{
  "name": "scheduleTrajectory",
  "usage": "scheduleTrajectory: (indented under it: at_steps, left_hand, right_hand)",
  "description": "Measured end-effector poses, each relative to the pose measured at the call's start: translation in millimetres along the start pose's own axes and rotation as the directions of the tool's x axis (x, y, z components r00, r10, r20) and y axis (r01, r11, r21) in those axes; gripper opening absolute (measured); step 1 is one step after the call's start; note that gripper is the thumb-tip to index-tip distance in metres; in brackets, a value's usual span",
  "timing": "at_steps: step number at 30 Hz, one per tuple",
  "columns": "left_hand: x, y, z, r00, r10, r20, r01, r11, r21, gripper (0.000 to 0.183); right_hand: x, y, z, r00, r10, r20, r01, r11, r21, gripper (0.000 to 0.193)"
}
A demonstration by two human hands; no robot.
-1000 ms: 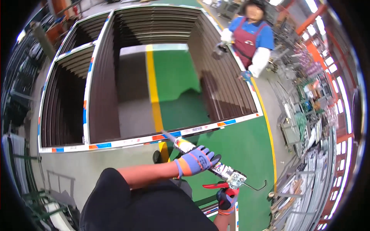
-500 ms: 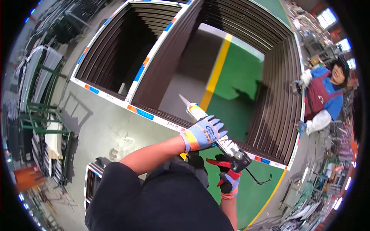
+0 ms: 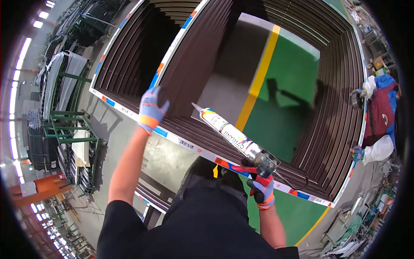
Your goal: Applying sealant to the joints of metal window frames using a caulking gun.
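My right hand (image 3: 262, 189), in a grey-blue and orange glove, is closed round the red handle of a caulking gun (image 3: 266, 164). A white sealant cartridge (image 3: 224, 131) with coloured print lies in the gun, its pointed nozzle aimed up and left over the opening of a stack of dark brown window frames (image 3: 345, 129). My left hand (image 3: 152, 108), gloved alike, is off the gun, at the junction of the divider and the near rail. Its thumb stands apart from the fingers; I cannot tell whether it touches the frame.
Across the right side of the stack, a co-worker in a red apron (image 3: 379, 114) has gloved hands at its edge, beside a round dark tool (image 3: 357, 99). A green metal rack (image 3: 71, 125) with long profiles stands left. A smaller frame (image 3: 153, 196) lies low behind my left arm.
My left hand has let go of the cartridge and moved left to the frame's divider. The gun stays in my right hand. The view has shifted, and the co-worker now bends lower.
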State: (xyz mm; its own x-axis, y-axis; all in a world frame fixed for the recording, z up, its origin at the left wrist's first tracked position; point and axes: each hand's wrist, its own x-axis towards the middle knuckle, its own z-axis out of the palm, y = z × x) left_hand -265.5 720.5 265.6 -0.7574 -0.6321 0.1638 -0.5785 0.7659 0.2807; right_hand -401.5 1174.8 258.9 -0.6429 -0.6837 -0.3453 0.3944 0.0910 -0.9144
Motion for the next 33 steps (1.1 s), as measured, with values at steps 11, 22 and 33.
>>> scheduleTrajectory:
  at_steps: [11,22,33]
  left_hand:
    - [137,-153,110,0.931,-0.363,0.031,0.36,0.929,0.082,0.067]
    - [216,-115,146,0.8,-0.573,0.179,0.483,0.791,0.375,0.079]
    - [205,-89,140,0.86,-0.506,0.064,0.428,0.784,0.449,0.069]
  right_hand:
    - [16,24,19,0.978,0.206,0.01,-0.206,0.974,0.094,0.066]
    - [31,18,49,0.853,0.514,0.087,-0.513,0.857,-0.043,0.057]
    - [85,15,40,0.794,0.456,0.401,-0.544,0.828,0.137,0.064]
